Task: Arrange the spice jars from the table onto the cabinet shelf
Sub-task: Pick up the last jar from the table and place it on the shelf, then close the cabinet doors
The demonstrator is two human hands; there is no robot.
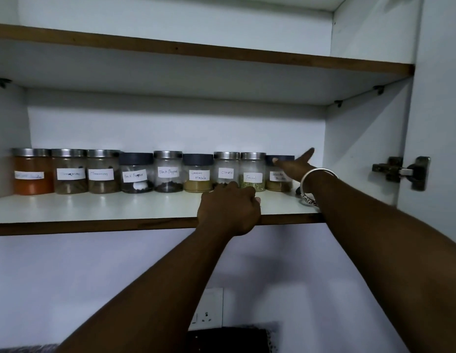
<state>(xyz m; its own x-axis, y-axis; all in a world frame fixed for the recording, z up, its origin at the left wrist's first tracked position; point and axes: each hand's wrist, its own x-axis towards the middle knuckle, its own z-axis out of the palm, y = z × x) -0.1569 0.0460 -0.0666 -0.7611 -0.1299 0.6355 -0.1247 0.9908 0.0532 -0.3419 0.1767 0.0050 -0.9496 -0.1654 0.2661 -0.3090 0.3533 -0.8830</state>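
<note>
The left hand rests curled at the shelf edge, holding nothing visible. The right hand, fingers extended, touches the last jar in the row without gripping it. Nine labelled jars line the shelf, holding powders, peppercorns and seeds. A hinge sits right.

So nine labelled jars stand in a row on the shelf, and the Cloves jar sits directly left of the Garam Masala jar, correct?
Not quite. The head view shows nine jars in a row on the shelf, but the Cloves jar sits directly right of the Garam Masala jar, not left.
</note>
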